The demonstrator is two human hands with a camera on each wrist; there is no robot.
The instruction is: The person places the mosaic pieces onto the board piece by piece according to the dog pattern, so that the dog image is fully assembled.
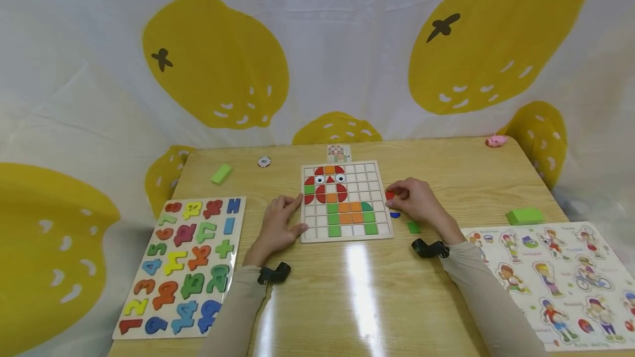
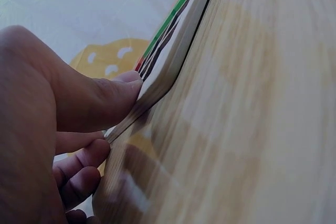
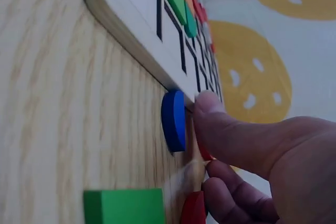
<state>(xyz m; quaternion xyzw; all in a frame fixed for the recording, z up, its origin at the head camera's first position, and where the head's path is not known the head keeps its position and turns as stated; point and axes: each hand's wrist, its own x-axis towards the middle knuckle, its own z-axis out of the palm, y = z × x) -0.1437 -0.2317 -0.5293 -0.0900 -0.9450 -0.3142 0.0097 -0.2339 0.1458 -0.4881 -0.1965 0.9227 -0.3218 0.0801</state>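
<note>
A wooden grid board [image 1: 353, 238] lies mid-table with red, orange and green tiles in its cells and two eye tiles near the top. My left hand [image 1: 279, 225] rests against its left edge, thumb [image 2: 118, 95] and index fingertip touching the side. At the board's right edge, my right hand [image 1: 415, 200] pinches a red tile [image 1: 389, 195] between thumb and fingers; the thumb hides much of it in the right wrist view. Close by lie a blue curved tile [image 3: 174, 121], a green tile [image 1: 413, 227] and another red tile [image 3: 194, 209].
A small picture card [image 1: 339, 153] touches the board's far side. A number puzzle [image 1: 238, 236] lies left, a sports-figure puzzle [image 1: 533, 282] right. Green blocks [image 1: 221, 174] [image 1: 525, 216], a round chip [image 1: 264, 162] and a pink pig toy [image 1: 496, 140] sit farther out.
</note>
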